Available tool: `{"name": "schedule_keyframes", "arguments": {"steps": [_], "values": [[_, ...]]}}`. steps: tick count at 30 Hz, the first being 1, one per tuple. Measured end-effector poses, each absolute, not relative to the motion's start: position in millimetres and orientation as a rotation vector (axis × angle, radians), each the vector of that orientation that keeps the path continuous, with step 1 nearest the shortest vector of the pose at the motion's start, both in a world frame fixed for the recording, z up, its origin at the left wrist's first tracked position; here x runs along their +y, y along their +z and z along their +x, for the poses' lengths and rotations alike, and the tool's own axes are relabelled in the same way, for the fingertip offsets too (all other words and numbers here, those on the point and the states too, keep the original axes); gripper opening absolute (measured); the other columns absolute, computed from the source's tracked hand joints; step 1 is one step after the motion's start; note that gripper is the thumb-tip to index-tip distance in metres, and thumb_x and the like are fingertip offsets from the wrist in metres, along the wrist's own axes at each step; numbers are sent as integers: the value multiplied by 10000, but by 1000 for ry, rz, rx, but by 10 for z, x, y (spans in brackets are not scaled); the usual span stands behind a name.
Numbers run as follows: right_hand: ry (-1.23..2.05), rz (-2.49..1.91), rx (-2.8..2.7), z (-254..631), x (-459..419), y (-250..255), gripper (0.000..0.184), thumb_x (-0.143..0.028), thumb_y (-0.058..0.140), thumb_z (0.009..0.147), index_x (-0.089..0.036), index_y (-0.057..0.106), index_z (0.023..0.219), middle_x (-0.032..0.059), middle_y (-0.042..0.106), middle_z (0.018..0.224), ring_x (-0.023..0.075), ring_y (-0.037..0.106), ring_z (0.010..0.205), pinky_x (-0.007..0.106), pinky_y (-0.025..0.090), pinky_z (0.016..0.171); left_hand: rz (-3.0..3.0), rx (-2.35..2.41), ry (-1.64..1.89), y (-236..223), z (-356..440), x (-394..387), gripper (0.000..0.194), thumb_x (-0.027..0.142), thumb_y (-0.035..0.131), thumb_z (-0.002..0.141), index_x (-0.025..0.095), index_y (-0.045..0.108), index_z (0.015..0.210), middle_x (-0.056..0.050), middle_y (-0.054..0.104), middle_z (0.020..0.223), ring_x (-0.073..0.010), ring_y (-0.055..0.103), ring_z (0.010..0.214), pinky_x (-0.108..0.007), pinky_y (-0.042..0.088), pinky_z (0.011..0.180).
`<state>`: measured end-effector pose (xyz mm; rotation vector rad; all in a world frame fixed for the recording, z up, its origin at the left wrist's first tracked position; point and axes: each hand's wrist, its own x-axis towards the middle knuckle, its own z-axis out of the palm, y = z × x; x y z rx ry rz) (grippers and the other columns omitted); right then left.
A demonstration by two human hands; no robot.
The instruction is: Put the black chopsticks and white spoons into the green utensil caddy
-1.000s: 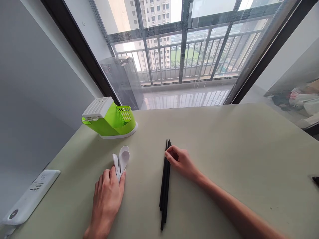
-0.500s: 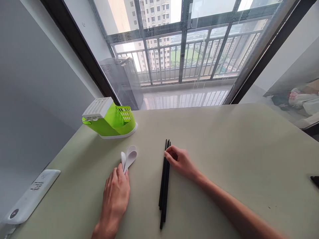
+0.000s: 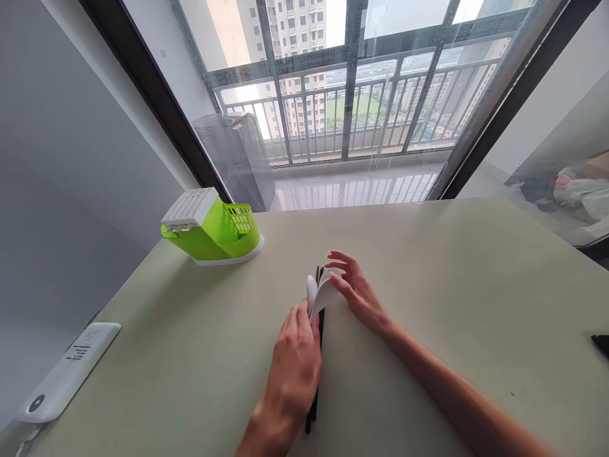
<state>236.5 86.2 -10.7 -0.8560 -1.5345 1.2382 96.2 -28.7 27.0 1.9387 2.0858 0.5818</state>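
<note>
My left hand (image 3: 295,362) is closed around the handles of several white spoons (image 3: 325,295), their bowls pointing away from me. The spoons are over the black chopsticks (image 3: 311,416), which lie lengthwise on the table and are largely covered by the hand and spoons. At the right of the bowls is my right hand (image 3: 354,289), its fingers apart and curved, with the thumb close to a spoon's edge. Whether the thumb touches that spoon I cannot tell.
A green and white utensil holder (image 3: 219,235) stands at the table's far left. On the left edge lies a white power strip (image 3: 78,365). A small black object (image 3: 600,343) shows at the right. Beyond the table (image 3: 428,254) is a glass window.
My left hand has carried the spoons rightward, from beside the chopsticks to over them. My right hand has let go of the chopsticks and opened by the spoon bowls.
</note>
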Motion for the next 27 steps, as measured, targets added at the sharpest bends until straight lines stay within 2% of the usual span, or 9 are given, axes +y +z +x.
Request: {"name": "schedule_keyframes", "arguments": {"steps": [3, 6, 10, 15, 20, 27], "values": [[1366, -856, -1577, 2504, 951, -38, 390, -471, 556, 971, -282, 578, 1312, 75, 620, 1381, 240, 617, 1204, 370, 514, 945, 1998, 2001, 506, 242, 1199, -265, 372, 208, 356, 1054, 182, 463, 1409, -123, 656, 1140, -237, 678, 1007, -369, 570, 820], [1425, -848, -1590, 2612, 1033, -33, 318, -467, 575, 959, -252, 667, 1174, 68, 705, 1252, 231, 676, 1084, 354, 524, 901, 2053, 1986, 397, 183, 1373, -235, 393, 141, 361, 1033, 143, 468, 1411, -135, 654, 1128, -244, 673, 989, -381, 570, 836], [1405, -813, -1617, 2650, 1113, -151, 289, -463, 612, 942, -220, 691, 1078, 65, 763, 1054, 203, 711, 909, 323, 545, 801, 2088, 2053, 266, 79, 1490, -183, 482, 15, 382, 959, 81, 455, 1431, -156, 655, 1141, -262, 667, 1014, -409, 568, 885], [1306, -861, -1719, 2644, 1174, -273, 289, -471, 629, 927, -205, 703, 1012, 62, 771, 894, 187, 716, 779, 299, 561, 708, 2180, 2046, 222, -44, 1548, -163, 572, -45, 427, 893, 61, 442, 1455, -170, 662, 1153, -256, 674, 1034, -387, 568, 914], [1235, -867, -1785, 2645, 1183, -273, 267, -432, 589, 944, -196, 707, 988, 51, 756, 819, 164, 689, 703, 272, 541, 632, 2212, 2130, 206, -126, 1635, -178, 500, -69, 425, 890, 49, 534, 1364, -164, 669, 1080, -255, 684, 1003, -375, 582, 860], [1042, -927, -1892, 2627, 1136, -235, 233, -380, 559, 946, -221, 728, 971, 9, 739, 724, 142, 647, 608, 266, 519, 593, 2277, 2189, 91, -75, 1711, -199, 457, -42, 445, 902, 68, 562, 1331, -155, 672, 1056, -255, 677, 920, -403, 582, 825]]}}
